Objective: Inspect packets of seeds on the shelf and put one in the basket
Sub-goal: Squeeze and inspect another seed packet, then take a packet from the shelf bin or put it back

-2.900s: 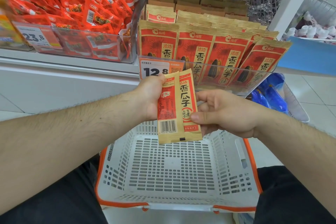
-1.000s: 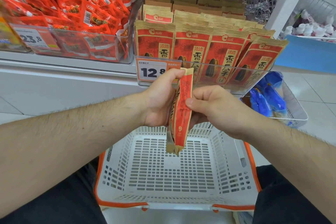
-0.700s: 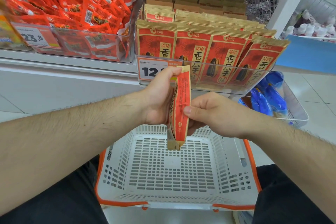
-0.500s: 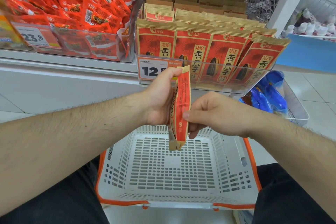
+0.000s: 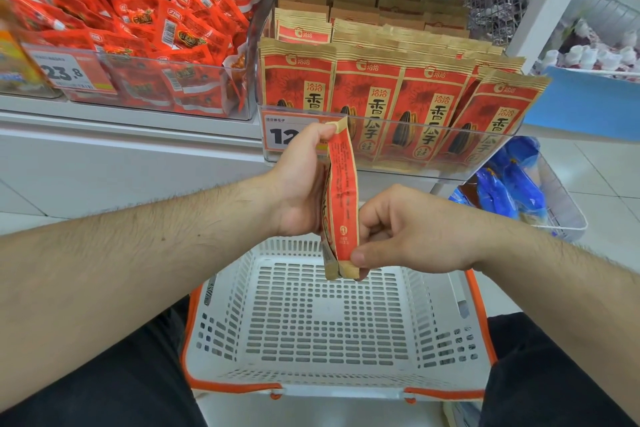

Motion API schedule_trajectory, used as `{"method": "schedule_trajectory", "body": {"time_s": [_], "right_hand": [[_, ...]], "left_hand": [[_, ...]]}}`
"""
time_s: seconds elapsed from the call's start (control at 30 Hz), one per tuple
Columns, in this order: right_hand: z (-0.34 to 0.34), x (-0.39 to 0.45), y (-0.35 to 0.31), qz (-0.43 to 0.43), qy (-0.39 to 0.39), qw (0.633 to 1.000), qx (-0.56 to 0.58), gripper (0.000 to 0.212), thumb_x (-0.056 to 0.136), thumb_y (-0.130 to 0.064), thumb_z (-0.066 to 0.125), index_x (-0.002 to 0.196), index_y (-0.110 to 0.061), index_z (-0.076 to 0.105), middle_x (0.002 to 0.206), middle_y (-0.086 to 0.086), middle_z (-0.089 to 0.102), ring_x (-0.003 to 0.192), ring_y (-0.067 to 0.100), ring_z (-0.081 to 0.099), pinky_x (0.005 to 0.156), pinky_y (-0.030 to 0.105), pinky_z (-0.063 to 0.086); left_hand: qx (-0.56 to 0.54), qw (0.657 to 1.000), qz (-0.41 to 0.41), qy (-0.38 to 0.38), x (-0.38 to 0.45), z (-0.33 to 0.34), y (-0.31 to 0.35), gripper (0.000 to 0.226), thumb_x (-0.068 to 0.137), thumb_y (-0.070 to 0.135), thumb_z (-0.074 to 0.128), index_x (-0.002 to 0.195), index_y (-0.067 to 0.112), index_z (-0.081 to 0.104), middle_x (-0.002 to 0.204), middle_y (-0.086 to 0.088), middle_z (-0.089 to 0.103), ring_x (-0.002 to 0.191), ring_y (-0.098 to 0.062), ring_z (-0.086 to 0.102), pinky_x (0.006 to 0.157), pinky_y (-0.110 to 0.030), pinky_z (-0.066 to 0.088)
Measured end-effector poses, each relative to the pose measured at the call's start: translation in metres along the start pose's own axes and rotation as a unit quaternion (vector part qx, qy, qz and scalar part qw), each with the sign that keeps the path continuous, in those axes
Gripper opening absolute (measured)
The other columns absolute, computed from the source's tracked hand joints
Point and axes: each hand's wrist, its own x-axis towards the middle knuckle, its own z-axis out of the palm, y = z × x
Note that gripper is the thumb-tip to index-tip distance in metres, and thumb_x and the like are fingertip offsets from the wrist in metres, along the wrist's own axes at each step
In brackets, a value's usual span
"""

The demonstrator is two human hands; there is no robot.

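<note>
At frame centre, a flat red-and-tan paper packet (image 5: 343, 201) stands edge-on above the basket (image 5: 332, 315), its face hidden. The left hand (image 5: 298, 184) grips its upper edge, thumb at the top corner; the right hand (image 5: 412, 232) pinches its crimped bottom seam. The basket is white perforated plastic, orange-rimmed. Behind, matching packets fill a clear bin (image 5: 398, 163); the left hand covers part of its price tag (image 5: 280, 132).

Bright, even overhead light, soft shadows only. Wide-angle bending at the edges. Glare on the far-left red packets (image 5: 156, 21), which look slightly blurred; centre is sharp.
</note>
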Motion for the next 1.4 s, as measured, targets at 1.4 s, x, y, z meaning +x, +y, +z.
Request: {"method": "schedule_trajectory", "body": {"time_s": [1.4], "right_hand": [[-0.013, 0.017, 0.0, -0.038, 0.273, 0.895, 0.349, 0.028, 0.09, -0.032, 0.059, 0.088, -0.004, 0.061, 0.074, 0.011, 0.071, 0.048, 0.015, 0.056, 0.058, 0.03, 0.046]], "left_hand": [[0.294, 0.672, 0.621, 0.277, 0.001, -0.052, 0.047, 0.016, 0.087, 0.022, 0.049, 0.096, 0.018, 0.063, 0.086, 0.017, 0.052, 0.083, 0.002, 0.05, 0.076, -0.02, 0.042]]}}
